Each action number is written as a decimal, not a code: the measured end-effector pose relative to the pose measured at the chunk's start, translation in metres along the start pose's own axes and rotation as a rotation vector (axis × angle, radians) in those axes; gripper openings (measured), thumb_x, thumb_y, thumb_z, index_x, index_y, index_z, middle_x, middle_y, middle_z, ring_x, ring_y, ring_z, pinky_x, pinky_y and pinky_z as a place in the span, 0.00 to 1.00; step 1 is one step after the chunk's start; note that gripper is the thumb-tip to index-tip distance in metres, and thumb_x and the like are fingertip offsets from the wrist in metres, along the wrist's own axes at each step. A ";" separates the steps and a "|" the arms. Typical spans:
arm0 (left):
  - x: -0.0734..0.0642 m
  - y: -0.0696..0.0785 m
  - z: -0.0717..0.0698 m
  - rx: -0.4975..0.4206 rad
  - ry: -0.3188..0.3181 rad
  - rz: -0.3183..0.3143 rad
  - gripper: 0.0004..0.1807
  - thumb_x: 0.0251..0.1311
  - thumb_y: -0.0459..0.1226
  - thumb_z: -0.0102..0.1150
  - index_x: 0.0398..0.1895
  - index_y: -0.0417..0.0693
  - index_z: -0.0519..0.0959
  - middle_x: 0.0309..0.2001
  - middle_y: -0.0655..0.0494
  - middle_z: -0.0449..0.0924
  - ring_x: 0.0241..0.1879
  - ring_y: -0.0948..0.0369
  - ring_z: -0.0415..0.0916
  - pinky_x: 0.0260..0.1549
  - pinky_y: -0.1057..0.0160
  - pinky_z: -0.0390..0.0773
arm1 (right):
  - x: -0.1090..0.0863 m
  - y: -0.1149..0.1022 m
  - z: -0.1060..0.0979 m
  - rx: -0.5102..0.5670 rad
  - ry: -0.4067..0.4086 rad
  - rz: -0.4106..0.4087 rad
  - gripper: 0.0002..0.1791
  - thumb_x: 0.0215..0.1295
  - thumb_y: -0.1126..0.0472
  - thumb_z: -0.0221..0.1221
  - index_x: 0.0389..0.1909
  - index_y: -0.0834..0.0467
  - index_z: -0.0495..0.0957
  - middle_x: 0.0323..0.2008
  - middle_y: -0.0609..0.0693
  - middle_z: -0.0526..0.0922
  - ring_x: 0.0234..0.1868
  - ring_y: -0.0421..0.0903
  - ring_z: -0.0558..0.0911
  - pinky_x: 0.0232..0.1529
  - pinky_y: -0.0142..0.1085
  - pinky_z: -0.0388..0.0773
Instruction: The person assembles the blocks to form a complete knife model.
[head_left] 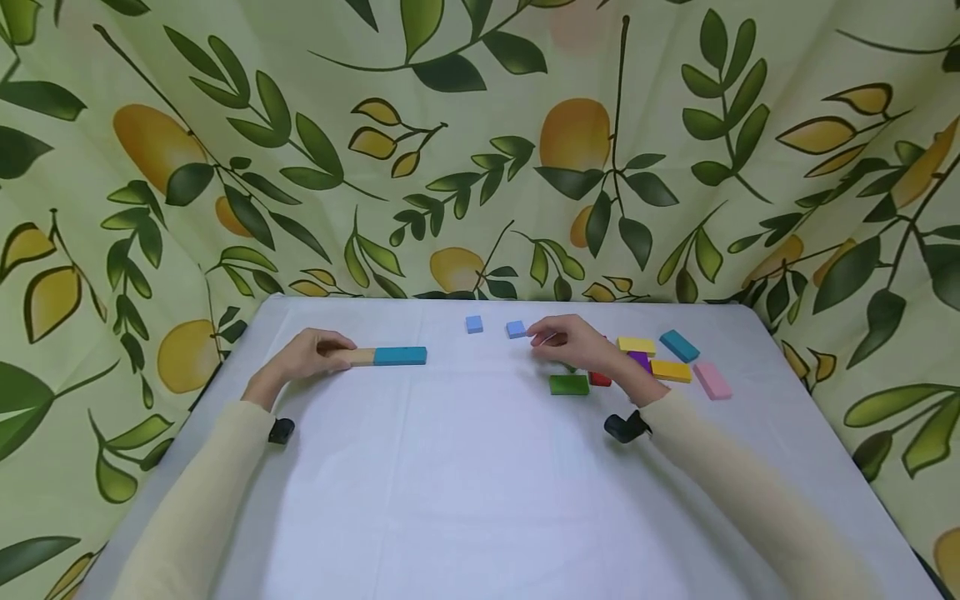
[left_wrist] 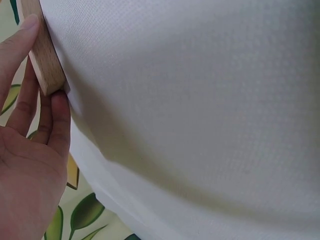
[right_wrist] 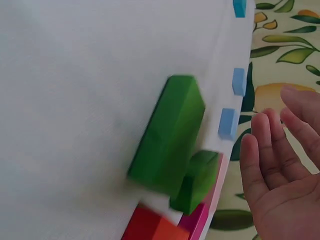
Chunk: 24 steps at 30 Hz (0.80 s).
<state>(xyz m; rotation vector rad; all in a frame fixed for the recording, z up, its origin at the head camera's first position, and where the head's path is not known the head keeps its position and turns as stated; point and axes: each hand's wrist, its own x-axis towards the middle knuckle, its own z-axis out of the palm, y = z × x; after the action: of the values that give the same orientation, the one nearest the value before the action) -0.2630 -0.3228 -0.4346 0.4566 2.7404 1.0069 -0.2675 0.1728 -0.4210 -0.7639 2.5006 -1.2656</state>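
My left hand (head_left: 318, 354) holds a plain wooden block (head_left: 361, 357) near the table's left side. In the left wrist view the thumb lies on this block (left_wrist: 48, 65) and fingertips touch its end. A teal block (head_left: 401, 356) lies end to end with it. My right hand (head_left: 573, 342) is over the table, just right of a light blue block (head_left: 516, 330); another light blue block (head_left: 474, 324) lies farther left. In the right wrist view the right hand (right_wrist: 285, 165) has loosely bent fingers and nothing between them.
Below the right hand lies a green block (head_left: 569, 385), beside a red block (head_left: 600, 379). Farther right are a yellow block (head_left: 636, 345), a purple block (head_left: 641, 360), an orange-yellow block (head_left: 671, 371), a second teal block (head_left: 679, 345) and a pink block (head_left: 712, 381). A leaf-patterned curtain (head_left: 480, 108) surrounds the white table.
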 end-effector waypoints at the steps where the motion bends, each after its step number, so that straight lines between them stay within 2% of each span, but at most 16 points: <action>1: 0.000 0.000 0.000 -0.001 0.000 0.000 0.17 0.60 0.32 0.72 0.52 0.36 0.85 0.50 0.41 0.84 0.45 0.49 0.75 0.48 0.50 0.72 | -0.005 0.002 -0.002 -0.001 0.004 0.016 0.19 0.68 0.66 0.66 0.57 0.67 0.80 0.44 0.54 0.85 0.46 0.50 0.83 0.52 0.41 0.78; 10: 0.002 -0.002 0.001 -0.011 0.000 0.010 0.17 0.60 0.32 0.73 0.52 0.36 0.84 0.51 0.40 0.83 0.46 0.48 0.76 0.49 0.49 0.72 | -0.048 0.027 -0.020 0.011 0.058 0.148 0.18 0.69 0.60 0.67 0.56 0.63 0.82 0.48 0.54 0.84 0.49 0.52 0.82 0.51 0.39 0.78; 18: 0.003 -0.004 0.001 -0.025 0.007 0.002 0.17 0.60 0.32 0.72 0.52 0.37 0.85 0.50 0.42 0.83 0.45 0.49 0.75 0.48 0.52 0.72 | -0.075 0.034 -0.026 0.004 0.077 0.169 0.19 0.68 0.60 0.67 0.56 0.64 0.81 0.47 0.54 0.84 0.50 0.53 0.81 0.50 0.37 0.78; 24: 0.001 -0.005 0.001 -0.015 0.005 -0.008 0.17 0.60 0.32 0.72 0.52 0.37 0.85 0.50 0.42 0.83 0.44 0.50 0.74 0.47 0.53 0.72 | -0.082 0.031 -0.022 -0.001 0.085 0.160 0.21 0.63 0.62 0.72 0.55 0.64 0.82 0.38 0.52 0.81 0.42 0.53 0.78 0.41 0.32 0.77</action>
<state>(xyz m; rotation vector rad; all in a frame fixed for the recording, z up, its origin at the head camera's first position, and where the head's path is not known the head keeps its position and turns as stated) -0.2652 -0.3253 -0.4392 0.4408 2.7346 1.0271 -0.2190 0.2481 -0.4347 -0.5082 2.5704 -1.2654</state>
